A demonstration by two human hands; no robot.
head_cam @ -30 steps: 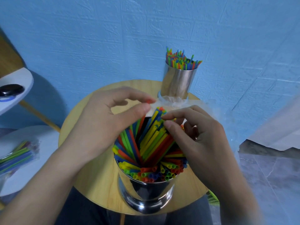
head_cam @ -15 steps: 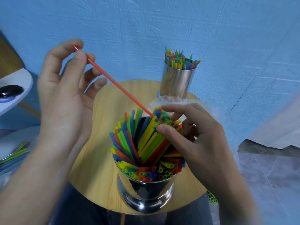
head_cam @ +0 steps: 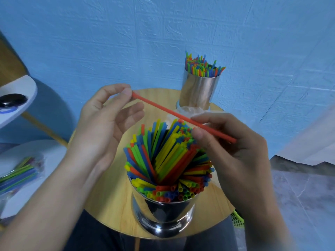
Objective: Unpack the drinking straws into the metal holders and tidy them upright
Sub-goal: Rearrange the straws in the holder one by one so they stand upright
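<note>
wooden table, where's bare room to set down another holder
Bare wood on the table left of the near holder up to the rim, and another patch to its right. Crowded between it and the far holder: the wrapper, and left hand and right hand holding the orange straw.

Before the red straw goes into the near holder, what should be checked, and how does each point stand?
1. Grip on the red straw: the left hand pinches one end and the right hand holds it toward the other. Ok.
2. Straw pointed down for insertion: it lies slanted across, above the near holder. Not ok.
3. Room to insert: a dark opening shows among the bundled straws. Ok.
4. Bundled straws upright: many lean and cross. Not ok.
5. Near holder standing upright on the table. Ok.
</note>
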